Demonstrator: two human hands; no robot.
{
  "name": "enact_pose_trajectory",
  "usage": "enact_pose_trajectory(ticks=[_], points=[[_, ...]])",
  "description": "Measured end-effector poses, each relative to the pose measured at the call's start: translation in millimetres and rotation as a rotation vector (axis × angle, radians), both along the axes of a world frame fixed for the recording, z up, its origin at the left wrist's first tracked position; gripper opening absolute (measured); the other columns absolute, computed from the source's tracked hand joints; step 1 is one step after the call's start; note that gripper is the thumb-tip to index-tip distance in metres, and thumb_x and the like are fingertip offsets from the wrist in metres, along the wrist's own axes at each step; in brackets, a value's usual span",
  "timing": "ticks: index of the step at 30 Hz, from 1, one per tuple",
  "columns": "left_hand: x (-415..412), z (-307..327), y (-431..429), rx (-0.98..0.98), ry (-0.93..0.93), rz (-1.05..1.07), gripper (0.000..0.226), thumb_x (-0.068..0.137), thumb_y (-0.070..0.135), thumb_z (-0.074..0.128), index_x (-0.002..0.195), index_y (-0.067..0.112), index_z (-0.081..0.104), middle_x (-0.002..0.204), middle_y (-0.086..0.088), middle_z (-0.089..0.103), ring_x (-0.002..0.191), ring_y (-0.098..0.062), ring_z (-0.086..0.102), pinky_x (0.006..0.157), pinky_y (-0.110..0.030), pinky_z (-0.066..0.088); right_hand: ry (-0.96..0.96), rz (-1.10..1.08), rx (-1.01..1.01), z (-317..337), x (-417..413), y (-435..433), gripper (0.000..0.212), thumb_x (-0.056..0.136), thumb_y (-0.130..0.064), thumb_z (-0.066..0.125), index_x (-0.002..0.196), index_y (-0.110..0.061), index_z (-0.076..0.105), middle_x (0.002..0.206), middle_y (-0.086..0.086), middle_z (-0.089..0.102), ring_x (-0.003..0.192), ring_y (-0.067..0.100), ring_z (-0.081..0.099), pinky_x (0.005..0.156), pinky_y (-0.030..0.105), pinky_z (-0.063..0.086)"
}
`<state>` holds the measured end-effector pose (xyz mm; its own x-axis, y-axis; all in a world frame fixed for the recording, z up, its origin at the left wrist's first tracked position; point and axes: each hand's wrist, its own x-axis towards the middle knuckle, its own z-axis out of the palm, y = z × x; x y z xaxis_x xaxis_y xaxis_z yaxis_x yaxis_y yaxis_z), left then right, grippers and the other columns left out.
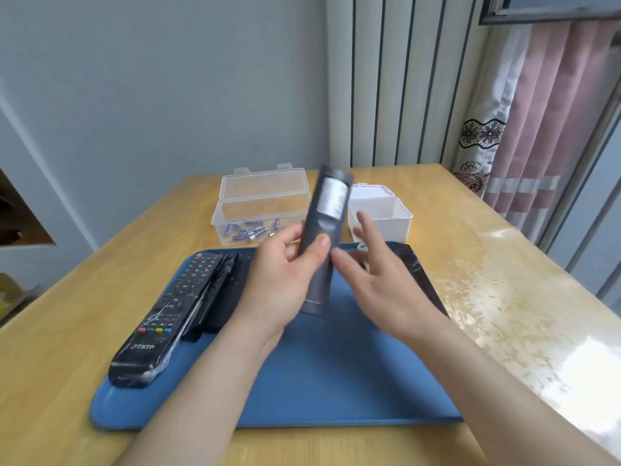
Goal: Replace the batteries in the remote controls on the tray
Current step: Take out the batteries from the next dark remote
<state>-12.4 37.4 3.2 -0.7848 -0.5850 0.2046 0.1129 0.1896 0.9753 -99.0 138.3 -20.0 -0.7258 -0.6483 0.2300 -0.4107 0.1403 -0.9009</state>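
- A person's left hand [285,274] grips a grey remote [327,203] above the blue tray [336,381]. The fingers [322,245] are wrapped round its lower half, and its labelled back faces the camera.
- The right hand [379,274] hovers just beside the remote with its fingers spread, holding nothing.
- The view is blurred, but the battery cover appears closed, so this remote's swap looks barely begun.
- Three black remotes [168,307] lie side by side at the tray's left edge, the nearest in plastic wrap. A dark remote [416,274] lies along the right edge. Whether any already has fresh cells cannot be told.
- Loose batteries [248,232] wait in an open clear box [262,203] on the worktop [67,331] behind the tray. An open white box [396,213] stands just right of it, its contents out of sight.
- Most of the job likely lies ahead: open the cover, take out the old cells, fit new ones, close up, then repeat for the others.
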Motion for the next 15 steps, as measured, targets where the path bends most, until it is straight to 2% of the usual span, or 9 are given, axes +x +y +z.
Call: enact_pose_trajectory(ticks=[2, 3, 4, 5, 9, 11, 13, 15], points=[[-3.6, 0.6, 10.4, 0.397, 0.172, -0.097, 0.021, 0.098, 0.017, 0.051, 0.112, 0.008, 0.063, 0.1, -0.01, 0.073, 0.091, -0.02, 0.068, 0.084, -0.039, 0.055, -0.557, 0.18, -0.197, 8.1, 10.5, -2.3, 0.044, 0.099, -0.039, 0.049, 0.14, -0.024, 0.046, 0.137, -0.001, 0.058, 0.123, 0.022, 0.057, 0.099, 0.05, 0.05], [-5.5, -1.0, 13.9, 0.493, 0.2, -0.082, 0.023, 0.099, 0.017, 0.049, 0.112, 0.005, 0.063, 0.1, -0.014, 0.071, 0.091, -0.023, 0.068, 0.085, -0.041, 0.055, -0.754, 0.244, -0.262, 10.0, 15.6, -3.4, 0.037, 0.1, -0.038, 0.048, 0.133, -0.021, 0.054, 0.128, 0.005, 0.065, 0.115, 0.026, 0.063, 0.092, 0.053, 0.054], [-6.7, -2.9, 16.3, 0.533, 0.207, -0.05, 0.023, 0.099, 0.016, 0.047, 0.111, 0.003, 0.063, 0.099, -0.016, 0.071, 0.091, -0.025, 0.068, 0.084, -0.041, 0.055, -0.839, 0.275, -0.293, 11.2, 19.6, -4.1, 0.034, 0.101, -0.036, 0.046, 0.127, -0.018, 0.059, 0.121, 0.01, 0.068, 0.11, 0.028, 0.065, 0.089, 0.054, 0.055], [-7.4, -4.9, 17.3, 0.51, 0.2, -0.021, 0.023, 0.1, 0.016, 0.046, 0.109, 0.004, 0.063, 0.097, -0.016, 0.071, 0.091, -0.026, 0.068, 0.084, -0.041, 0.056, -0.852, 0.28, -0.307, 11.1, 21.9, -4.1, 0.033, 0.102, -0.034, 0.045, 0.124, -0.017, 0.062, 0.118, 0.013, 0.069, 0.108, 0.03, 0.066, 0.088, 0.055, 0.055], [-6.5, -9.3, 15.4, 0.206, 0.152, 0.035, 0.025, 0.102, 0.015, 0.041, 0.106, 0.015, 0.065, 0.101, -0.012, 0.072, 0.094, -0.026, 0.067, 0.089, -0.051, 0.053, -0.854, 0.303, -0.353, 10.6, 21.9, -2.5, 0.029, 0.103, -0.027, 0.044, 0.119, -0.014, 0.064, 0.111, 0.011, 0.071, 0.097, 0.028, 0.07, 0.08, 0.05, 0.059], [-6.2, -10.0, 13.7, 0.109, 0.139, 0.05, 0.025, 0.102, 0.013, 0.042, 0.103, 0.017, 0.066, 0.098, -0.01, 0.072, 0.091, -0.025, 0.067, 0.087, -0.05, 0.053, -0.866, 0.292, -0.338, 10.8, 21.3, -1.3, 0.028, 0.102, -0.028, 0.047, 0.116, -0.013, 0.066, 0.11, 0.014, 0.07, 0.092, 0.027, 0.069, 0.075, 0.047, 0.059], [-5.8, -9.4, 10.8, 0.035, 0.111, 0.049, 0.024, 0.1, 0.011, 0.045, 0.099, 0.018, 0.068, 0.094, -0.008, 0.072, 0.086, -0.024, 0.067, 0.08, -0.043, 0.056, -0.879, 0.266, -0.323, 10.2, 20.6, -1.2, 0.027, 0.1, -0.028, 0.051, 0.115, -0.012, 0.066, 0.115, 0.018, 0.069, 0.092, 0.029, 0.069, 0.074, 0.049, 0.059], [-4.0, -8.4, 7.3, 0.036, 0.096, 0.019, 0.023, 0.099, 0.009, 0.046, 0.099, 0.014, 0.068, 0.088, -0.006, 0.071, 0.077, -0.014, 0.065, 0.069, -0.028, 0.054, -0.878, 0.259, -0.319, 10.8, 19.2, -0.4, 0.028, 0.098, -0.027, 0.053, 0.116, -0.009, 0.065, 0.112, 0.019, 0.07, 0.091, 0.03, 0.07, 0.081, 0.056, 0.057]])
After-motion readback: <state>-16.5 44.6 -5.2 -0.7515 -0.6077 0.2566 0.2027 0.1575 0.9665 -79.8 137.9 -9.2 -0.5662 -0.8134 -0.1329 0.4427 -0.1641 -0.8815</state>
